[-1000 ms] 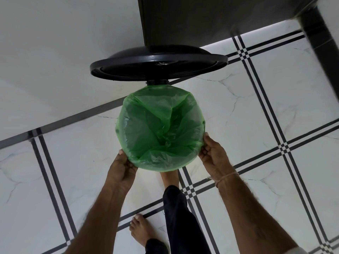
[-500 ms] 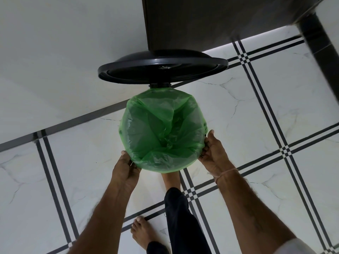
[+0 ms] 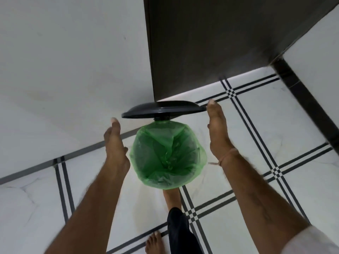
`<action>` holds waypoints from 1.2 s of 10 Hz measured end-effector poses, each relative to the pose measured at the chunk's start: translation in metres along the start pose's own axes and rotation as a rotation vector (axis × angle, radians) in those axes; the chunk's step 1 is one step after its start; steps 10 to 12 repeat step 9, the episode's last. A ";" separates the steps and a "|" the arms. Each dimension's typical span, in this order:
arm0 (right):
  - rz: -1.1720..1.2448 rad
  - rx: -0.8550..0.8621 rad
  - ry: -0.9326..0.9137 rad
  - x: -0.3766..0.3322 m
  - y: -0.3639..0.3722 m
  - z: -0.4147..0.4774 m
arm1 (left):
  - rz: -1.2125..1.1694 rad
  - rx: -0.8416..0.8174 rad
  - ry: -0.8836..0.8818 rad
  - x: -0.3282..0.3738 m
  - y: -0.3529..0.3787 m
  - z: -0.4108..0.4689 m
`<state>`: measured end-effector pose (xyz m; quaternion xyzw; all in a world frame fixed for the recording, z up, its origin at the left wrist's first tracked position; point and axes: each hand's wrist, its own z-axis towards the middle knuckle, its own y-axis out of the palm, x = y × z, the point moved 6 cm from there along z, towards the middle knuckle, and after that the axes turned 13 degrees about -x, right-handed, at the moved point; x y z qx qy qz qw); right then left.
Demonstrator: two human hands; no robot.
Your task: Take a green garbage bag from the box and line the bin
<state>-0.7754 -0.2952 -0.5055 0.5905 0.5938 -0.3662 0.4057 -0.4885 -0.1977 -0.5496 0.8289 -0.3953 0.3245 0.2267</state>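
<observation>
The green garbage bag [image 3: 167, 154] lines a round pedal bin on the floor, its edge folded over the rim all the way round so the bin body is hidden. The bin's black lid [image 3: 163, 109] stands raised behind the opening. My left hand [image 3: 115, 143] hovers flat to the left of the bin, fingers straight, holding nothing. My right hand [image 3: 217, 129] hovers flat on the right, its fingertips beside the lid's right edge. Neither hand touches the bag. No box of bags is in view.
A dark cabinet panel [image 3: 211, 46] rises right behind the bin, with a white wall [image 3: 64, 61] to the left. My right foot [image 3: 172, 197] rests at the bin's base, on the pedal side, and my left foot [image 3: 153, 242] stands on the white tiled floor [image 3: 275, 189].
Both hands have let go of the bag's rim and lifted up and forward, now flat on either side of the bin. The camera has pulled back and tilted up.
</observation>
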 end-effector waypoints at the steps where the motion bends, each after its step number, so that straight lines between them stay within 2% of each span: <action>1: -0.261 -0.115 -0.005 -0.035 0.021 0.012 | 0.218 -0.129 0.083 0.046 0.025 0.006; 2: -0.432 -0.156 0.042 -0.035 0.029 0.005 | 0.422 -0.187 0.086 0.054 0.034 -0.003; 3: -0.497 -0.168 0.044 -0.017 0.025 -0.016 | 0.537 -0.188 0.106 0.032 0.025 -0.023; 6: -0.836 -0.175 0.027 0.133 0.005 -0.056 | 0.850 -0.078 0.301 -0.101 -0.003 -0.044; 7: -0.952 -0.253 0.005 0.173 -0.001 -0.058 | 0.953 -0.073 0.274 -0.141 -0.010 -0.036; 8: -1.036 -0.299 0.028 0.168 -0.004 -0.062 | 0.998 -0.056 0.227 -0.145 -0.016 -0.048; 9: -1.003 -0.335 0.028 0.131 -0.009 -0.080 | 1.071 -0.017 0.171 -0.121 -0.023 -0.085; 12: -1.003 -0.335 0.028 0.131 -0.009 -0.080 | 1.071 -0.017 0.171 -0.121 -0.023 -0.085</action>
